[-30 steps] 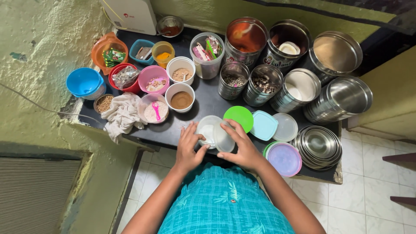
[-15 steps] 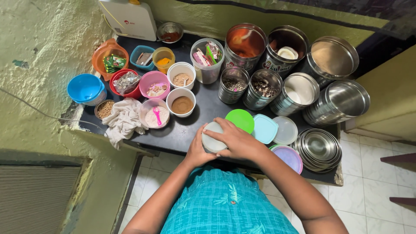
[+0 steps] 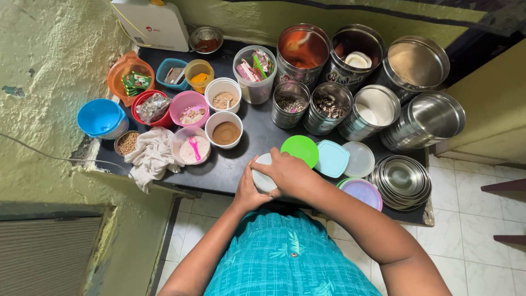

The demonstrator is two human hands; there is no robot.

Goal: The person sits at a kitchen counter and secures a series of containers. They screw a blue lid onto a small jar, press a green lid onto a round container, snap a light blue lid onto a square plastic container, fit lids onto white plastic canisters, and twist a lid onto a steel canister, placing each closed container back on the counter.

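Dark counter (image 3: 257, 137) by rough green wall, crowded with open tubs and steel tins. Small white container (image 3: 262, 178) at front edge. Right hand (image 3: 287, 174) flat on its lid, fingers together, pressing. Left hand (image 3: 246, 189) cups side, fingers wrapped round it. Best: press evenly round rim, steady base, keep clear of green lid (image 3: 300, 149).

Both your arms reach fwd from the bottom of the view, bare forearms, elbows bent, converging at centre. Your right hand (image 3: 287, 172) lies palm down, fingers curled, knuckles up, wrist angled in from the lower right. Your left hand (image 3: 247, 191) sits just beside and partly under it, thumb up, fingers wrapped inward. Hands touch each other.
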